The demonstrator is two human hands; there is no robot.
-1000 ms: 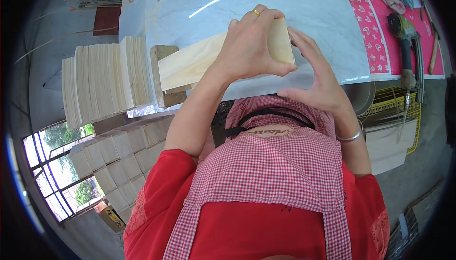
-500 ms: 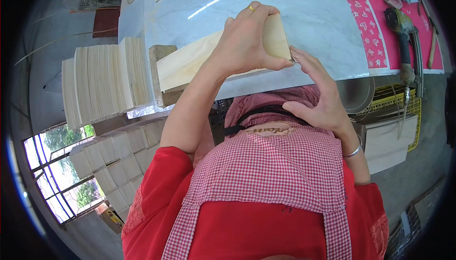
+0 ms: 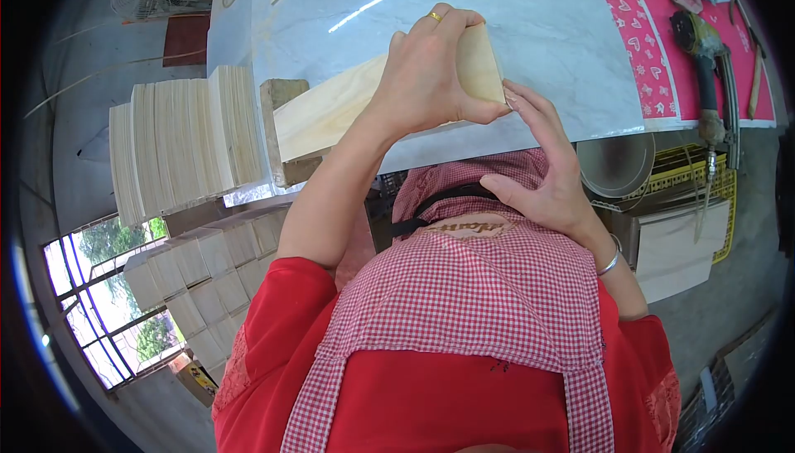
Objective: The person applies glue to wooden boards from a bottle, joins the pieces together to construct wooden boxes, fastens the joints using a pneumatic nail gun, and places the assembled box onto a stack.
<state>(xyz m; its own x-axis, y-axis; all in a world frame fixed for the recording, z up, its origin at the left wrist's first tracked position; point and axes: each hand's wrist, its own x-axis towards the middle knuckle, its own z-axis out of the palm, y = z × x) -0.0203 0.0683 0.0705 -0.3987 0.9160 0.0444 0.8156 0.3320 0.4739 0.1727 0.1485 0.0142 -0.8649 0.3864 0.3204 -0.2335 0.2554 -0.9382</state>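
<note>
A long pale wooden board (image 3: 331,113) lies across the front of the table, its far left end against a thicker wooden block (image 3: 286,171). My left hand (image 3: 422,72) is wrapped over the board near its right end, thumb on the near edge and fingers on the far edge. A yellow ring shows on one finger. My right hand (image 3: 546,163) has its fingertips at the board's right near corner, with the thumb spread well away. I cannot make out anything held in it.
Stacked thin wooden slats (image 3: 178,134) stand left of the block, with more piled wood pieces (image 3: 211,279) below. A nail-gun-like tool (image 3: 704,72) lies on a pink cloth (image 3: 654,47) at right. Below the table's right edge are a round metal container (image 3: 617,163) and a yellow crate (image 3: 725,221).
My right hand has shifted slightly left, its fingertips staying at the board's corner. The left hand and the board are almost unmoved.
</note>
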